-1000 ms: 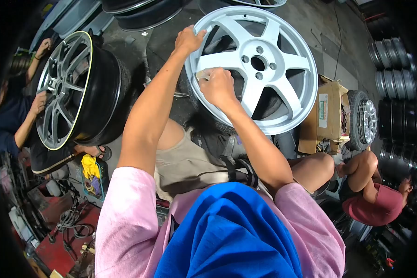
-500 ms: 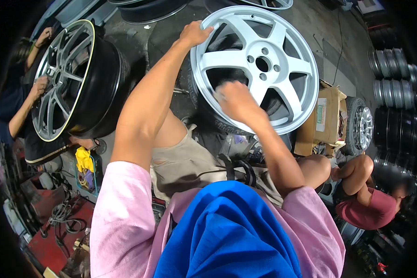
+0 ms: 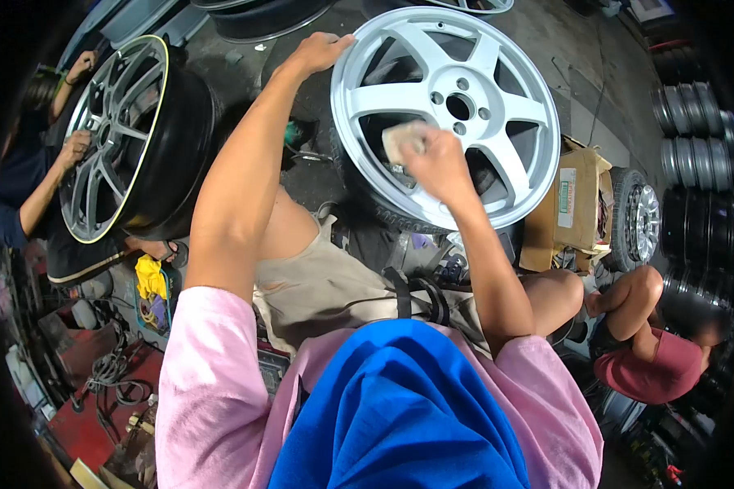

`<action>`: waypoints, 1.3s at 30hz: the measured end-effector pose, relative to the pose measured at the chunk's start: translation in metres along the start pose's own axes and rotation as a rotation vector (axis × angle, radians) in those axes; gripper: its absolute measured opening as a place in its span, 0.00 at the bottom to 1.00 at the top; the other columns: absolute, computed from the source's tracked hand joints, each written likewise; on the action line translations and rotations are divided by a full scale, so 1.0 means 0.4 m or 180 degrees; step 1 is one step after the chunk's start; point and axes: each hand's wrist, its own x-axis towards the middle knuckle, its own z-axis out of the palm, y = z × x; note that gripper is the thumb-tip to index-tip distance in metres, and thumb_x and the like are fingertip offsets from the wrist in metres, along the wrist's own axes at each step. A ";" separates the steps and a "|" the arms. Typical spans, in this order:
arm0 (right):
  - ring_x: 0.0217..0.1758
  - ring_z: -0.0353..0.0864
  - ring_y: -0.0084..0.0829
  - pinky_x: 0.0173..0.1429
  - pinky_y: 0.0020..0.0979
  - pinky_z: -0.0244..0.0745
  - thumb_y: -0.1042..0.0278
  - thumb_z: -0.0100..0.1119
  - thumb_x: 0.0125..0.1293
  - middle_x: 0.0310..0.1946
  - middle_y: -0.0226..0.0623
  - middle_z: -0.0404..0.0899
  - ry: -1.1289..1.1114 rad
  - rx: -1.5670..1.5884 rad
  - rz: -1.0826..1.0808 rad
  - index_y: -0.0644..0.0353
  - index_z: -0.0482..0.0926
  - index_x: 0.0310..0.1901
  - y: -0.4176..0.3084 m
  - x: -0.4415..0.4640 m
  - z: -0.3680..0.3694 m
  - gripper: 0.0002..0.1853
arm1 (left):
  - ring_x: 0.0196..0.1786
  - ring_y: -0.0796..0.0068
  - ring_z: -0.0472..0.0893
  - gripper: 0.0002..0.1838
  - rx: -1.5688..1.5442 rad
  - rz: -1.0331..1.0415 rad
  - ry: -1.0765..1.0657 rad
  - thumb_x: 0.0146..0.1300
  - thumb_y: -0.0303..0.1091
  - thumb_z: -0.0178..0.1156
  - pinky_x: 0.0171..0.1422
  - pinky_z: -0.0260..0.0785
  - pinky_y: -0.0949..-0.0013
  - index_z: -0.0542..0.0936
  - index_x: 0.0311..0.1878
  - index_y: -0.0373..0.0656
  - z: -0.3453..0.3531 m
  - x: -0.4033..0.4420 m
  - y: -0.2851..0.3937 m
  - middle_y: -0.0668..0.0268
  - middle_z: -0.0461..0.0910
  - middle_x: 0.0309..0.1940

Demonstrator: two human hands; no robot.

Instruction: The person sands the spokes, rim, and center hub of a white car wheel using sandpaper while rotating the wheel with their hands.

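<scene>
Beneath the right grip (image 3: 440, 165), which holds a blurred beige pad (image 3: 400, 144), sits a pale blue-white six-spoke wheel (image 3: 479, 92), its rim (image 3: 342, 85) at the left grip (image 3: 320, 50), whose closure I cannot tell.

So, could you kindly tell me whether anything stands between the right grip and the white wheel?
Only the beige pad held in the right grip, seen in front of the white wheel; nothing else visible is in the way.

Bright at centre, palest on the white wheel (image 3: 479, 92) and lower-left pink sleeve (image 3: 210, 334), dim at far right, black in all 4 corners, bowed toward the edges, blurred at the right hand (image 3: 439, 167).
</scene>
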 end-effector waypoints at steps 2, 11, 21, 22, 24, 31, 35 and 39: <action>0.44 0.90 0.46 0.53 0.42 0.83 0.74 0.65 0.62 0.40 0.48 0.89 -0.0250 -0.0880 -0.0608 0.59 0.90 0.47 -0.003 -0.066 0.017 0.12 | 0.64 0.53 0.82 0.38 -0.0012 0.0018 0.0008 0.73 0.67 0.55 0.69 0.70 0.57 0.86 0.60 0.38 -0.004 0.008 -0.025 0.47 0.85 0.58; 0.44 0.85 0.63 0.55 0.55 0.79 0.74 0.63 0.55 0.34 0.65 0.84 0.0749 -0.1418 -0.0448 0.69 0.87 0.35 -0.084 0.251 0.200 0.09 | 0.60 0.61 0.83 0.33 -0.0168 0.0001 -0.0099 0.73 0.63 0.58 0.66 0.71 0.60 0.87 0.59 0.41 -0.003 -0.008 0.012 0.51 0.87 0.55; 0.44 0.87 0.63 0.57 0.54 0.80 0.73 0.64 0.56 0.34 0.62 0.85 0.0524 -0.1686 -0.0590 0.68 0.87 0.35 -0.081 0.236 0.198 0.08 | 0.56 0.52 0.87 0.30 0.0202 0.0170 -0.0395 0.62 0.62 0.70 0.61 0.76 0.55 0.90 0.54 0.46 -0.039 -0.003 0.016 0.50 0.89 0.50; 0.43 0.87 0.64 0.54 0.54 0.81 0.76 0.63 0.53 0.33 0.64 0.85 0.0874 -0.1291 -0.0727 0.71 0.86 0.33 -0.087 0.280 0.202 0.08 | 0.56 0.51 0.87 0.31 0.0381 0.0123 -0.0412 0.60 0.62 0.71 0.61 0.77 0.54 0.89 0.55 0.45 -0.038 -0.012 0.022 0.49 0.88 0.51; 0.42 0.86 0.65 0.52 0.55 0.83 0.79 0.62 0.51 0.33 0.67 0.84 0.1232 -0.0907 -0.0843 0.73 0.85 0.31 -0.088 0.279 0.192 0.07 | 0.58 0.50 0.86 0.33 0.0568 0.0173 -0.0346 0.59 0.61 0.71 0.63 0.76 0.54 0.87 0.58 0.44 -0.035 -0.026 0.026 0.48 0.88 0.52; 0.43 0.84 0.55 0.48 0.52 0.79 0.75 0.61 0.61 0.37 0.53 0.82 -0.0807 -0.2133 -0.0875 0.65 0.86 0.42 0.009 -0.162 -0.077 0.09 | 0.55 0.52 0.88 0.35 0.0762 0.0302 -0.0004 0.54 0.59 0.75 0.61 0.78 0.56 0.85 0.61 0.47 -0.008 -0.031 0.015 0.45 0.87 0.50; 0.39 0.86 0.50 0.46 0.47 0.81 0.77 0.60 0.65 0.37 0.47 0.83 -0.1062 -0.2410 -0.0467 0.61 0.89 0.45 0.010 -0.251 -0.247 0.10 | 0.56 0.51 0.87 0.36 0.0828 0.0324 0.0117 0.54 0.59 0.74 0.62 0.78 0.55 0.85 0.60 0.45 0.003 -0.002 0.007 0.46 0.87 0.52; 0.38 0.85 0.51 0.44 0.47 0.80 0.78 0.63 0.64 0.37 0.48 0.83 -0.0620 -0.1758 -0.0903 0.61 0.89 0.47 0.008 -0.214 -0.104 0.11 | 0.59 0.49 0.86 0.27 0.0684 0.0606 0.0591 0.60 0.55 0.69 0.65 0.75 0.51 0.85 0.57 0.47 0.000 -0.010 0.063 0.49 0.87 0.53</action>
